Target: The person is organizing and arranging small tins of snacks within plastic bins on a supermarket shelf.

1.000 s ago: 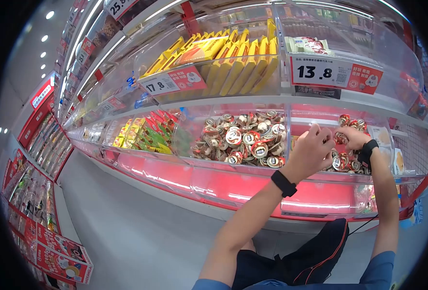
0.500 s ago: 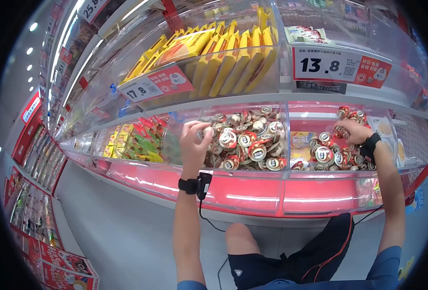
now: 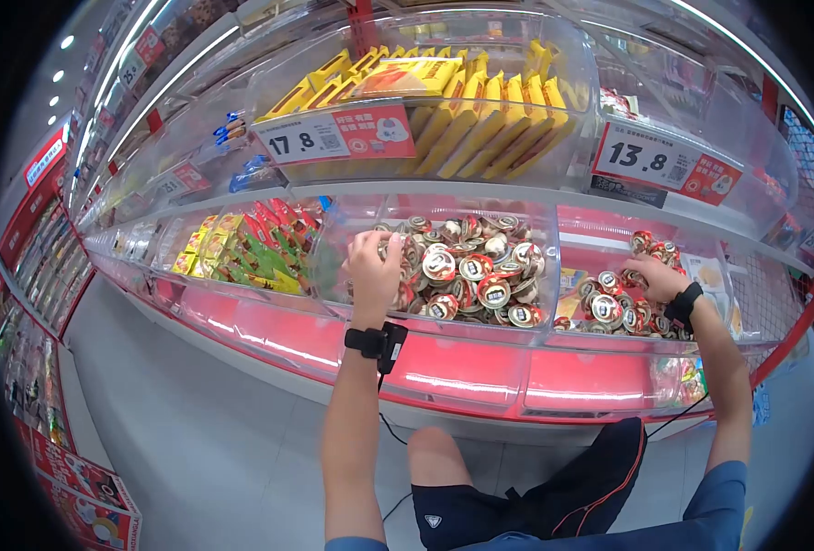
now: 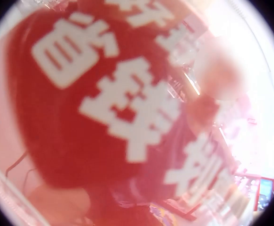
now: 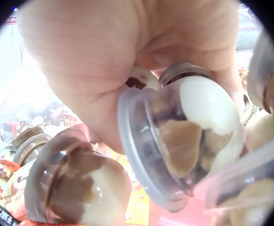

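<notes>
My right hand reaches down into the right-hand clear bin, among small chocolate biscuit cups with red and white lids. In the right wrist view, its thumb and fingers hold a clear chocolate cup with brown and white filling; another chocolate cup lies just below the thumb. Farther left, my left hand is at the left end of the middle bin, beside a heap of the same cups. Its fingers are loosely bent, with nothing seen in them. A red sign fills much of the left wrist view.
Above, a shelf bin holds yellow packets, with price tags along its front. Green and red packets lie left of the middle bin. A clear divider stands between the two cup bins. Cables hang below the left wrist.
My left hand moved from beside the right hand to the left end of the middle bin, then slightly further over the cups. The right hand stayed at the right bin, shifting lower among its cups.
</notes>
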`<state>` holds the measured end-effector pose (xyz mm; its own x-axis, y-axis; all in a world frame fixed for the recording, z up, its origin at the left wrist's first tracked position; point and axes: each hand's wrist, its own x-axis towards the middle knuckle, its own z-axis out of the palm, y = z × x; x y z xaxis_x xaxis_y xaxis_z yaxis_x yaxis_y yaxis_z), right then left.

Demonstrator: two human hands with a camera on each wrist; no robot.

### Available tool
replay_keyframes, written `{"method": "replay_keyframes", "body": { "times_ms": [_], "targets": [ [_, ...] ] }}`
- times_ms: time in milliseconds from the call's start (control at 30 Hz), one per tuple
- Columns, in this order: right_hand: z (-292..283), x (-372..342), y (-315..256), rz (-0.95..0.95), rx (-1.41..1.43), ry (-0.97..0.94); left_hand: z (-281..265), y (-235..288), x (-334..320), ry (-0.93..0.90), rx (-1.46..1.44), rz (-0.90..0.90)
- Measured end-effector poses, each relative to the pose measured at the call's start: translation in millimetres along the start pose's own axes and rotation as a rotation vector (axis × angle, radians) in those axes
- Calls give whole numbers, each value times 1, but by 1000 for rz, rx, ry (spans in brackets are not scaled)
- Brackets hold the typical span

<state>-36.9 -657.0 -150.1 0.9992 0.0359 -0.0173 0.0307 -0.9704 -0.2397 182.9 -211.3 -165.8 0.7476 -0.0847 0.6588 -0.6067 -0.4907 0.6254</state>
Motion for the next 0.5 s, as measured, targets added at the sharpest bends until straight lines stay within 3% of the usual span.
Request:
{"method": "replay_keyframes", "body": {
  "times_ms": [33, 167, 267, 400, 500],
  "targets": [
    [-3, 0, -4, -21, -47, 6, 2, -1, 0, 87, -46, 13],
    [-18, -8, -34, -133, -283, 107, 3, -8, 1, 111, -28, 25],
    [-23, -10, -48, -171, -245, 148, 0, -4, 0, 102, -88, -6],
    [-34, -23, -97, -300, -535, 159, -2, -5, 2, 86, -109, -19],
    [-39, -35, -141, -454, -672, 289, -2, -4, 3, 85, -115, -8]
  ]
}}
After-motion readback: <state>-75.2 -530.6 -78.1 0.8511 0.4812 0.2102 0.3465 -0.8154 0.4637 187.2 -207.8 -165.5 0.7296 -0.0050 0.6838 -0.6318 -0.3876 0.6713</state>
